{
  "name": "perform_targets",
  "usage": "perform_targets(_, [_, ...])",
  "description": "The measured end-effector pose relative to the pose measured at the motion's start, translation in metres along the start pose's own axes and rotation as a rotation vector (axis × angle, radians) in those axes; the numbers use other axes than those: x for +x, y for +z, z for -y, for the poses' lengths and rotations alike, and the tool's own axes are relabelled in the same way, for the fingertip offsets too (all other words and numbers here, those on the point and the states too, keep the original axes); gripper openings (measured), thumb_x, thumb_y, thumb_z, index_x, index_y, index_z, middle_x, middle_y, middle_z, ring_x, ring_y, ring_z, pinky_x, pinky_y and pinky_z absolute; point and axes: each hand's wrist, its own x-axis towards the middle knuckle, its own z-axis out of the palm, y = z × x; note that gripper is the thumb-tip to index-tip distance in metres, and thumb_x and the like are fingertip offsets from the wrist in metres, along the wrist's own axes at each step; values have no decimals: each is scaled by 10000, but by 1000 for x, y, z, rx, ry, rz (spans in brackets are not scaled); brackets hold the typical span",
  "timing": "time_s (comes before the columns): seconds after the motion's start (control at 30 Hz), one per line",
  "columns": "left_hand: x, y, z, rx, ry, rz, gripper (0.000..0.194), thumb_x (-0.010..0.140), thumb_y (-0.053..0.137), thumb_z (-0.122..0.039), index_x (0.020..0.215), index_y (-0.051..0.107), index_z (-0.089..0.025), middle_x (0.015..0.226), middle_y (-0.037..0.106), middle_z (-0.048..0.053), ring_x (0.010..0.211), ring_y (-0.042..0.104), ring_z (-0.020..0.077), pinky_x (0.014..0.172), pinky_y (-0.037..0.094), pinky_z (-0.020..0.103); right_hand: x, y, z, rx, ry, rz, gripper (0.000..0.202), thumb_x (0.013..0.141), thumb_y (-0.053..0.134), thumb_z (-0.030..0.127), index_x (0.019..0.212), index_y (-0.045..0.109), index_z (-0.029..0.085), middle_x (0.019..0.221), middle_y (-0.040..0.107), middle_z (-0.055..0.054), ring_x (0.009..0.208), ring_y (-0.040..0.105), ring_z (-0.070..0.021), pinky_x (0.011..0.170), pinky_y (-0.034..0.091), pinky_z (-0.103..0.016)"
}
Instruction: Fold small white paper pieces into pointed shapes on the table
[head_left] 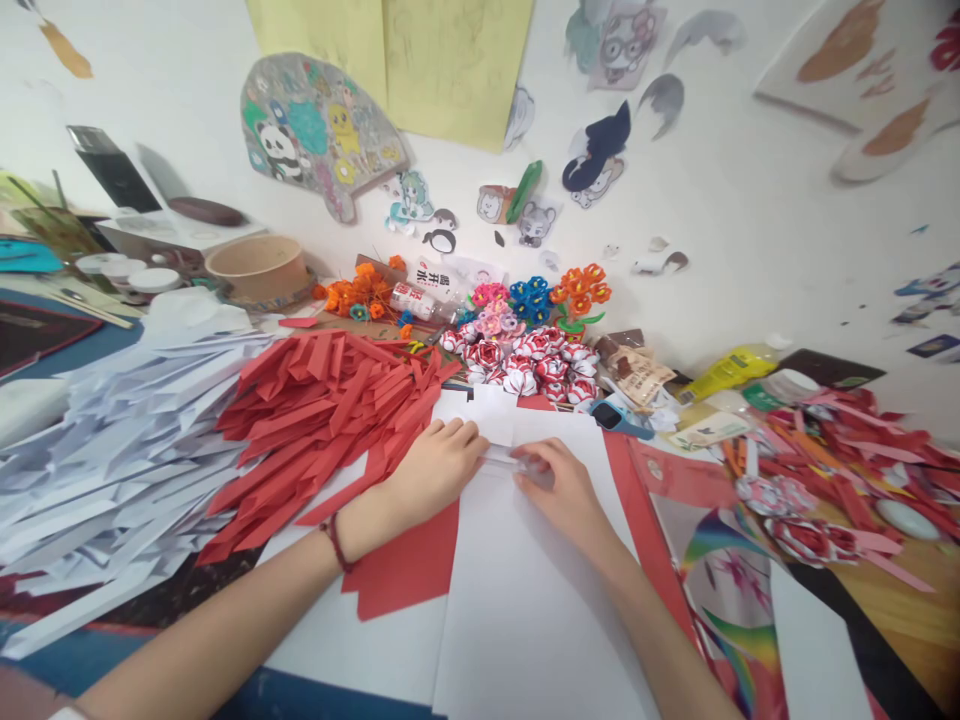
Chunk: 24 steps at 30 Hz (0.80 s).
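Note:
Near the middle of the view, my left hand (439,462) and my right hand (559,484) face each other over a large white sheet (540,610). Between them lies a small folded white paper strip (501,458). The bent fingers of my left hand grip its left end. On the strip's right end, my right thumb and fingertips close in a pinch. A small white paper piece (493,412) lies just beyond the strip. Red paper (409,570) shows under my left wrist.
White folded strips (112,440) and red folded strips (322,420) are heaped at the left. Behind my hands stand red-and-white paper flowers (551,370), a plastic bottle (424,300) and a blue watch (621,418). More red strips (870,440) lie at the right.

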Motion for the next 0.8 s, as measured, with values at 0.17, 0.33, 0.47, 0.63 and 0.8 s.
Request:
perform_targets(0.17, [-1, 5, -3, 50, 0, 11, 117, 923, 451, -244, 953, 528, -162, 959, 549, 74, 913, 486, 221, 740, 361, 347, -3, 2, 2, -53, -38, 13, 264, 747, 587, 175, 993, 653, 240, 968, 570, -26, 883, 559, -165, 795, 451, -304])
perform_targets(0.33, [-3, 7, -2, -23, -42, 7, 59, 887, 501, -193, 936, 514, -164, 947, 555, 60, 925, 487, 215, 738, 358, 334, -3, 5, 4, -112, -74, 13, 167, 793, 605, 230, 958, 635, 234, 948, 566, -21, 873, 552, -168, 787, 441, -311])
perform_targets(0.47, [-5, 6, -3, -72, -57, -9, 61, 885, 500, -203, 932, 518, -169, 950, 562, 55, 932, 490, 213, 741, 354, 330, -4, 7, 8, -222, -119, -8, 107, 826, 563, 193, 913, 613, 230, 919, 568, -24, 869, 535, -187, 790, 421, -329])
perform_targets(0.63, [-5, 5, -4, -88, -57, 7, 53, 890, 501, -199, 924, 525, -166, 943, 572, 55, 906, 498, 203, 731, 345, 324, -7, 7, 13, -287, -135, -3, 120, 816, 612, 239, 935, 599, 238, 930, 579, -23, 877, 521, -207, 792, 407, -344])
perform_targets(0.8, [-5, 4, -3, -113, -35, 8, 132, 914, 495, -293, 950, 532, -172, 964, 577, 45, 935, 502, 195, 751, 338, 321, -7, 8, 10, -257, -156, -14, 60, 842, 567, 205, 888, 588, 237, 905, 587, -29, 867, 524, -215, 768, 409, -345])
